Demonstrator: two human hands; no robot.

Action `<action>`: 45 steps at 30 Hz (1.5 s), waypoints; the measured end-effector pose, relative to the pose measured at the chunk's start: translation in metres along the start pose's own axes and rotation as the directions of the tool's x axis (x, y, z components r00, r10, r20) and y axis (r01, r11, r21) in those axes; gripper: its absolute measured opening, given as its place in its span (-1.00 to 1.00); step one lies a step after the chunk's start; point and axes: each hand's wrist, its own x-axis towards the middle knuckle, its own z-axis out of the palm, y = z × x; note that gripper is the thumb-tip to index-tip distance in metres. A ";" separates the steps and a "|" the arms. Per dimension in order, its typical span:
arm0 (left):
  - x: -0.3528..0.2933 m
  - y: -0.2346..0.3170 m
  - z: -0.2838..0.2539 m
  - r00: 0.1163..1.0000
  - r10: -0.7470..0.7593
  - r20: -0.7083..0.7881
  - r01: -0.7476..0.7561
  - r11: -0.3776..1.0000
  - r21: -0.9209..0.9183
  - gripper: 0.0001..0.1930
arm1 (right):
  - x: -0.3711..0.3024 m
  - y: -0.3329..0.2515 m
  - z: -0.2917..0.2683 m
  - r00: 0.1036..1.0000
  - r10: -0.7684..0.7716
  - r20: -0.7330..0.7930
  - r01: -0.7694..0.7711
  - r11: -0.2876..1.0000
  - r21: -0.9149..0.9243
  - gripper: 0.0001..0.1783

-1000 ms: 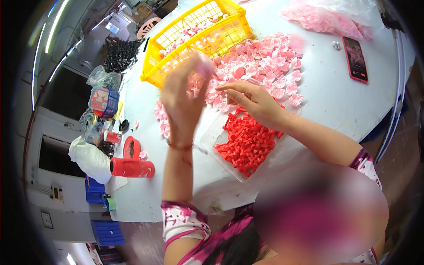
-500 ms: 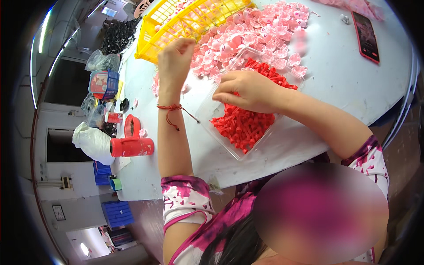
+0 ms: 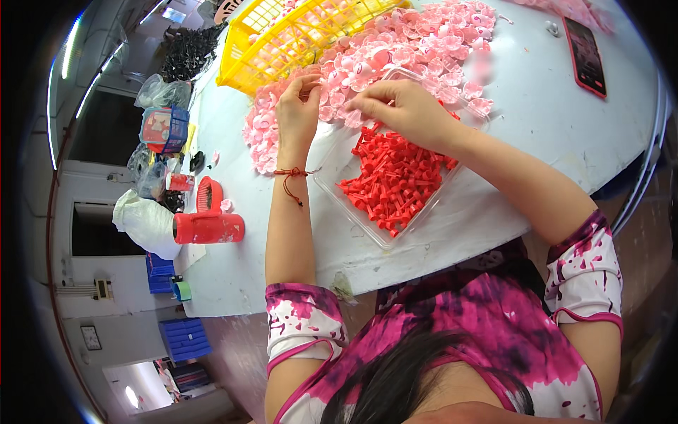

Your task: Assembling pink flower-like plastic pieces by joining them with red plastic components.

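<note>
My left hand (image 3: 298,113) is raised over the near left part of a heap of pink plastic pieces (image 3: 424,39), its fingers curled together. Whatever lies between them is hidden. My right hand (image 3: 409,113) pinches with thumb and fingertips just above the heap's near edge; anything in that pinch is too small to name. Below its wrist, small red plastic pieces (image 3: 395,184) fill a clear plastic tray (image 3: 385,240). The two hands face each other, a short gap apart. A red cord bracelet (image 3: 291,172) circles my left wrist.
A yellow plastic basket (image 3: 244,71) holding more pink pieces stands behind my left hand. At the far right lies a phone (image 3: 585,56) in a red case. A red thermos (image 3: 208,228) and a red basket (image 3: 209,194) are on the table's left side.
My left hand has come toward me and slightly right. My right hand has moved from over the red pieces away from me, up to the pink heap's edge.
</note>
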 end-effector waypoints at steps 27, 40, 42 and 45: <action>-0.015 -0.050 -0.049 0.978 -0.159 -0.133 0.203 0.871 0.448 -0.74 | -0.004 -0.005 0.003 0.938 -0.219 -0.269 0.230 0.973 0.011 -0.66; -0.007 -0.028 -0.037 0.967 -0.248 -0.050 0.253 0.953 0.168 -0.74 | -0.005 -0.008 0.005 0.893 -0.354 -0.276 0.315 0.933 -0.175 -0.68; -0.003 -0.007 -0.035 0.974 -0.168 0.154 0.223 0.837 -0.499 -0.74 | -0.004 -0.009 0.004 0.922 -0.260 -0.287 0.265 0.964 -0.023 -0.67; -0.015 0.040 -0.031 0.937 0.019 0.348 0.289 0.514 -0.808 -0.73 | -0.002 -0.012 -0.004 0.974 -0.028 -0.226 0.106 0.934 0.342 -0.60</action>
